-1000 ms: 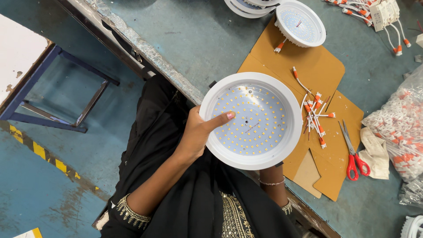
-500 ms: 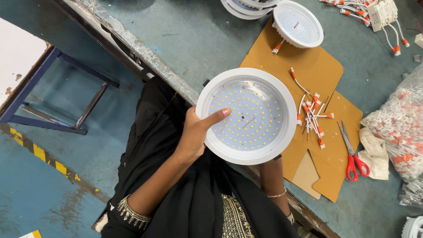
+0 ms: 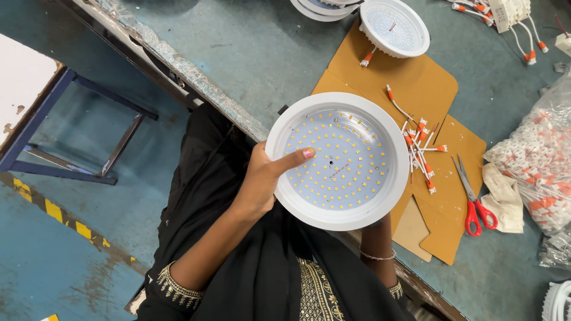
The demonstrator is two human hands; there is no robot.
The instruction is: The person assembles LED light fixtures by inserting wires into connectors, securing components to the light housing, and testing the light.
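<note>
bench [image 3: 250, 53]: worn blue-green top with a dented metal edge, brown cardboard sheets [image 3: 416, 83] lying flat on it.
lamp panel [image 3: 337, 160]: round, white glossy rim, flat disc dotted with small yellow chips, held above the bench edge.
left hand [image 3: 264, 178]: grip closed on the rim, thumb across the disc.
right hand: hidden beneath the panel, grip cannot be told.
nearby: red-handled scissors [image 3: 473, 202], loose white-and-orange connectors [image 3: 419, 151].

Teal workbench [image 3: 238, 47], blue floor [image 3: 53, 273]
</note>
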